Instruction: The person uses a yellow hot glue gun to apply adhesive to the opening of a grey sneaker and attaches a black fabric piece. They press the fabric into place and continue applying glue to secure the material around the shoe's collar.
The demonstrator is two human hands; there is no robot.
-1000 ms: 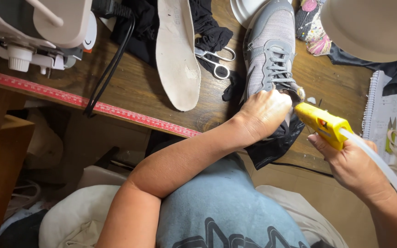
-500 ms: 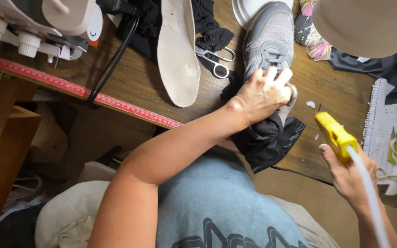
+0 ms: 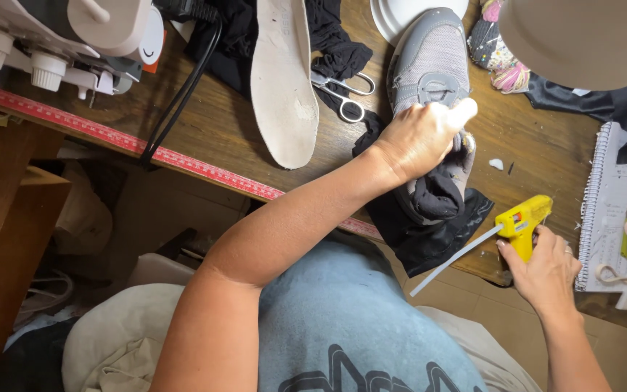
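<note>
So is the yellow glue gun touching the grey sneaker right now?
Apart. The head view shows the yellow glue gun in the right hand, with bare wooden tabletop between it and the grey sneaker.

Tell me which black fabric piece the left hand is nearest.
The dark cloth under the grey shoe, right below the left hand; other black fabrics lie farther off along the table's far side.

A small red-and-white label (image 3: pixel 518 218) sits on the side of the yellow glue gun (image 3: pixel 522 223); nothing else qualifies.
</note>
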